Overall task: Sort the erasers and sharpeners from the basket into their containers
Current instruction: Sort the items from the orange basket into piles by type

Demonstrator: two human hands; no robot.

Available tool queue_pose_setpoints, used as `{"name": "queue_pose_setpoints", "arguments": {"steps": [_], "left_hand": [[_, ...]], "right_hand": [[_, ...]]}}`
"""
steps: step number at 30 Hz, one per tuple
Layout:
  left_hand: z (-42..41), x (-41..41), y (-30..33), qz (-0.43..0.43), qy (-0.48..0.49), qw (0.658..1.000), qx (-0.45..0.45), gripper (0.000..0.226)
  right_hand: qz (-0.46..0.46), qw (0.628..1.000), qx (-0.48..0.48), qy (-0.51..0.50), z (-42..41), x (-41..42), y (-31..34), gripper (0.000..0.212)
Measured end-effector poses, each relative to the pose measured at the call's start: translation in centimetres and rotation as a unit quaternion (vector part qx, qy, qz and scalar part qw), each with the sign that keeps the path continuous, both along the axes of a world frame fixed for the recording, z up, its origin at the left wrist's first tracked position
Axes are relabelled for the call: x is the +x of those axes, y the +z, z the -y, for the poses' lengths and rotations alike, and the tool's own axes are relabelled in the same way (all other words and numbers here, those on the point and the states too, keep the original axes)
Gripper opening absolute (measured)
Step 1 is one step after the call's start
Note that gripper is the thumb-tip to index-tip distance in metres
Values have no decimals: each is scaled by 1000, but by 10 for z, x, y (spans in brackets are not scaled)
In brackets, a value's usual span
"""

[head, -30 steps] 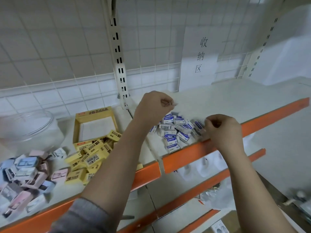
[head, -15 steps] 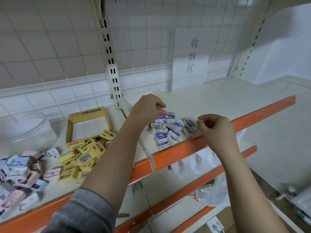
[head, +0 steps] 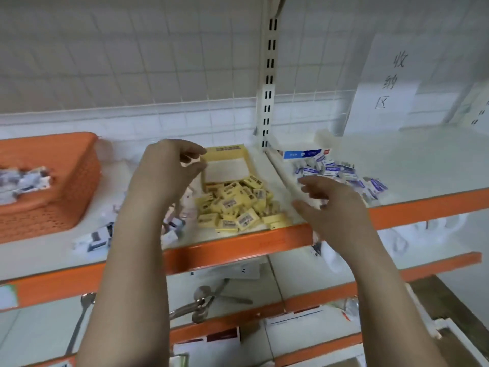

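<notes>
An orange basket [head: 79, 181] stands at the left of the shelf with several wrapped items inside. A pile of yellow erasers [head: 235, 205] lies in front of a yellow display box [head: 225, 154]. Blue-and-white erasers [head: 341, 173] are heaped on the right shelf section beside a blue-and-white box [head: 301, 154]. My left hand [head: 169, 170] hovers over the shelf left of the yellow box, fingers loosely bent, holding nothing. My right hand [head: 330, 205] hangs above the shelf edge between the two piles, fingers spread and empty.
Pastel boxed items [head: 98, 239] lie scattered on the shelf behind my left forearm. A slotted upright post [head: 268, 83] divides the shelf. A paper sign [head: 389, 80] hangs on the wire grid. Spoons and papers [head: 206, 300] lie on the lower shelf.
My view has swung left, bringing the orange basket into sight. Both hands have left the blue-and-white eraser pile and moved left, now empty with fingers opened.
</notes>
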State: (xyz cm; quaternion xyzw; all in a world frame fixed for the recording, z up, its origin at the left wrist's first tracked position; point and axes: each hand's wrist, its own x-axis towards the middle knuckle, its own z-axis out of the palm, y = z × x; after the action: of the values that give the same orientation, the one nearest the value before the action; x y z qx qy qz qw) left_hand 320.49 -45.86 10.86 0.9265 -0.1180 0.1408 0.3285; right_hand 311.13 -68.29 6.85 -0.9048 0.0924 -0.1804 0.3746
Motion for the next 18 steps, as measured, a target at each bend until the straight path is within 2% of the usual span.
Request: {"name": "queue_pose_setpoints", "arguments": {"steps": [7, 10, 14, 18], "left_hand": [[-158, 16, 5, 5, 24, 998, 50, 30], [-225, 33, 5, 21, 18, 997, 73, 31], [-304, 57, 3, -19, 5, 995, 96, 29], [-355, 67, -2, -25, 5, 995, 99, 28]], "right_hand": [[28, 997, -39, 54, -147, 36, 2, 43], [49, 997, -39, 52, -221, 58, -4, 43], [56, 998, 1, 39, -304, 81, -6, 40], [54, 998, -28, 22, -356, 92, -6, 37]]}}
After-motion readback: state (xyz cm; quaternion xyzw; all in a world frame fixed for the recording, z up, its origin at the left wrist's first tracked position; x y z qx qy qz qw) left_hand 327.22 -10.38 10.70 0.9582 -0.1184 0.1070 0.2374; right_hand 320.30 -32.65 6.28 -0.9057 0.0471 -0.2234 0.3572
